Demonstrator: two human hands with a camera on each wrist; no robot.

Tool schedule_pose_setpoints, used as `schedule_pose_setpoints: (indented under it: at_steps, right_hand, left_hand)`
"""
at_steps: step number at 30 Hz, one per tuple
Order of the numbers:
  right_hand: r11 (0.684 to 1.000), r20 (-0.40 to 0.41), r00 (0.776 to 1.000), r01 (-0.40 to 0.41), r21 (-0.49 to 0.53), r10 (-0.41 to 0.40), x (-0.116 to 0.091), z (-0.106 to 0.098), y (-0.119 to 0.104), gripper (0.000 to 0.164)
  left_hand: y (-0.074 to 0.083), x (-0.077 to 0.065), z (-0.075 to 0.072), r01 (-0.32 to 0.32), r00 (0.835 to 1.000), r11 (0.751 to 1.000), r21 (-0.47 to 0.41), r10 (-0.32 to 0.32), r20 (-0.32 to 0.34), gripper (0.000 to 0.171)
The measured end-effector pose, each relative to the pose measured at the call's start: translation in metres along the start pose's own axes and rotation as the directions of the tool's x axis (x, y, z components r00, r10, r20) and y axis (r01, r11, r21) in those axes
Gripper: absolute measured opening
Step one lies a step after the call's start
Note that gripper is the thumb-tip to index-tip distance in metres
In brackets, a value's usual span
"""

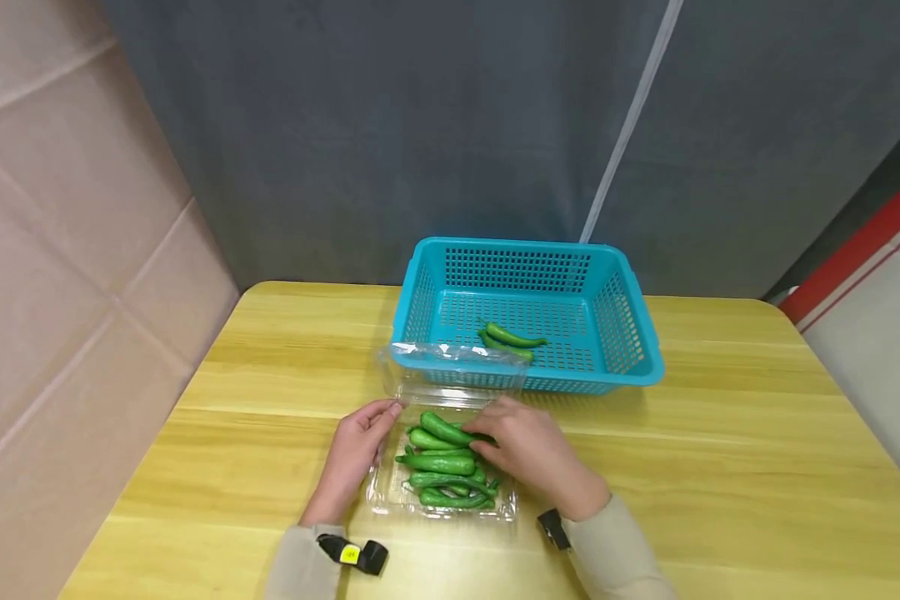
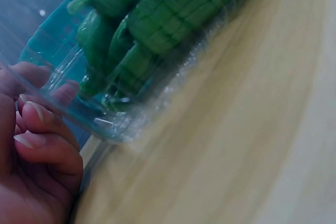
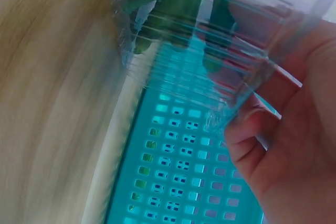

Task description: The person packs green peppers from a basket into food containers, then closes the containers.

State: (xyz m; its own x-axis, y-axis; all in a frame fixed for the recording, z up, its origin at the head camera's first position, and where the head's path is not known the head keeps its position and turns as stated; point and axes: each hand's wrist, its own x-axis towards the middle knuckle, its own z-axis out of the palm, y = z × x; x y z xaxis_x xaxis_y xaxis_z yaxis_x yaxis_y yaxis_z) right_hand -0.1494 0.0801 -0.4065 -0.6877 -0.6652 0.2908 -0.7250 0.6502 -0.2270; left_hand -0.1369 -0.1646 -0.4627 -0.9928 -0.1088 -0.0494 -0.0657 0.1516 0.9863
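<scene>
A clear plastic clamshell box (image 1: 381,500) lies on the table with its lid (image 1: 450,379) raised at the far side, against the basket. Several green chili peppers (image 1: 438,463) are laid crosswise in it. My left hand (image 1: 354,450) grips the box's left wall near the back corner; its curled fingers (image 2: 50,148) show in the left wrist view. Over the box's right side, my right hand (image 1: 528,446) reaches in and pinches a green pepper (image 3: 219,24) at the back of the pile. Through the clear wall, the right wrist view shows fingers on both sides of that pepper.
Behind the box stands a blue perforated plastic basket (image 1: 637,333), partly overlapped by the lid. Two more green peppers (image 1: 513,337) lie inside it. The wooden table (image 1: 720,467) meets a grey curtain (image 1: 382,150) at the back and a pale wall (image 1: 82,250) at left.
</scene>
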Motion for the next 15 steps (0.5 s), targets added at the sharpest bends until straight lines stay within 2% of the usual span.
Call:
schedule_pose_setpoints:
  at_steps: [8,15]
  right_hand:
    - [1.000,-0.016,1.000,-0.002,-0.009,0.002,0.0002,0.0007,-0.0004,0.022]
    - [1.000,-0.017,1.000,0.000,-0.017,0.000,0.0005,0.0026,-0.0002,0.023]
  left_hand:
    - [-0.0005,-0.0002,0.0002,0.003,1.000,1.000,-0.001,-0.003,0.001,0.037]
    - [0.0044,0.0007,-0.0010,0.046,0.999,0.999,-0.018,-0.046,0.015,0.032]
